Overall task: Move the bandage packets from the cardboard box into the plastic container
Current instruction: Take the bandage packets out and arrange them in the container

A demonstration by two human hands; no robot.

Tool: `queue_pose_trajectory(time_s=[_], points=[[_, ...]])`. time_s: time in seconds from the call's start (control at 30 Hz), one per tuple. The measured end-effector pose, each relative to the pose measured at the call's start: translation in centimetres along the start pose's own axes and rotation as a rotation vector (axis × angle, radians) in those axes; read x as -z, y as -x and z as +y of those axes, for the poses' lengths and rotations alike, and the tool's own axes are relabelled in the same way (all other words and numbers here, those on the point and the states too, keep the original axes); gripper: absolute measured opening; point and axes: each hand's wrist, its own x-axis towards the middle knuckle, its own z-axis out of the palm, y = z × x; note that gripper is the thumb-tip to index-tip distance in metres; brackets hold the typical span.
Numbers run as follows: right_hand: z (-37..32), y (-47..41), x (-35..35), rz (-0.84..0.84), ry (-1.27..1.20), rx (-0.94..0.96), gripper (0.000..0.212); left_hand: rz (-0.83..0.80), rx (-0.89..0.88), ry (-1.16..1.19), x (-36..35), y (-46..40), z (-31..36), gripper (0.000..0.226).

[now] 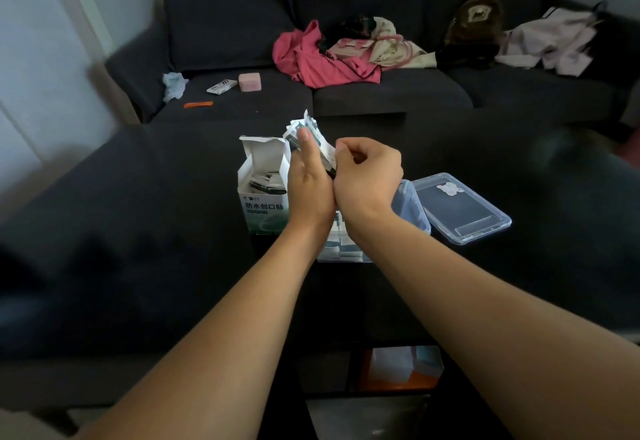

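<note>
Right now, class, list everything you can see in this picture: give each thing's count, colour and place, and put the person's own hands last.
cardboard box: one, white and green, open, on the dark table left of the hands
bandage packets: a bunch, white and dark, held between both hands; more in the box
plastic container: one, clear, under the right wrist, some packets inside
lid: one, clear, right of the container
table: one, dark, foreground
sofa: one, dark grey, behind the table
clothes: a pile, pink and cream, on the sofa
pink case: one, on the sofa seat
left hand: grips the packets
right hand: grips the packets
</note>
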Motion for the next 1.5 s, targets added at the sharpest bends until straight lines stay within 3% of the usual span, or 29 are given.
queue_pose_trajectory(time_s=[0.03, 0.2, 0.3, 0.33, 0.43, 0.5, 0.57, 0.63, 0.67, 0.73, 0.93, 1.03, 1.13, 1.3, 1.5], points=[[0.1, 0.0, -0.1, 0.01, -0.026, -0.023, 0.013, 0.0, 0.002, 0.002, 0.0, -0.1, -0.1, 0.087], [0.1, 0.5, 0.4, -0.074, -0.107, -0.143, 0.013, 0.01, -0.036, -0.067, 0.2, -0.5, -0.6, 0.035], [-0.7, 0.0, 1.1, -0.143, -0.102, -0.176, 0.013, -0.001, -0.014, -0.059, 0.5, -0.6, -0.5, 0.031], [-1.2, -0.6, 1.6, -0.162, -0.085, -0.162, 0.02, -0.037, -0.006, -0.047, 0.5, -0.5, -0.3, 0.029], [-2.1, -2.4, 2.9, -0.377, -0.002, -0.076, 0.081, -0.209, -0.021, -0.175, 0.7, -0.2, 0.0, 0.024], [-2.3, -2.7, 3.6, -0.537, 0.061, 0.031, 0.097, -0.322, -0.03, -0.315, 0.7, -0.3, -0.1, 0.019], [-2.1, -2.9, 3.7, -0.535, 0.173, 0.179, 0.083, -0.374, -0.032, -0.411, 0.6, -0.4, -0.2, 0.013], [-1.8, -3.3, 3.5, -0.447, 0.236, 0.275, 0.042, -0.383, -0.001, -0.406, 0.7, -0.4, -0.3, 0.011], [-1.6, -3.5, 3.4, -0.431, 0.243, 0.288, 0.025, -0.378, 0.032, -0.366, 0.8, -0.4, -0.2, 0.01], [-1.1, -3.9, 3.4, -0.454, 0.241, 0.279, 0.012, -0.373, 0.079, -0.312, 1.1, -0.7, -0.2, 0.009], [-0.7, -4.3, 3.3, -0.485, 0.275, 0.319, 0.008, -0.418, 0.266, -0.132, 1.2, -0.9, -0.1, 0.013], [-0.8, -4.5, 3.5, -0.54, 0.274, 0.298, 0.009, -0.448, 0.382, 0.115, 1.3, -0.8, 0.5, 0.039], [-0.6, -4.0, 3.4, -0.618, 0.26, 0.293, 0.025, -0.348, 0.345, -0.002, 1.1, -1.0, 0.0, 0.063], [-0.9, -4.0, 3.1, -0.682, 0.253, 0.252, 0.026, -0.247, 0.348, -0.016, 1.0, -1.0, -0.2, 0.055], [-1.1, -5.1, 4.6, -0.695, 0.273, 0.235, 0.018, -0.265, 0.381, 0.052, 1.2, -1.2, 0.0, 0.053]])
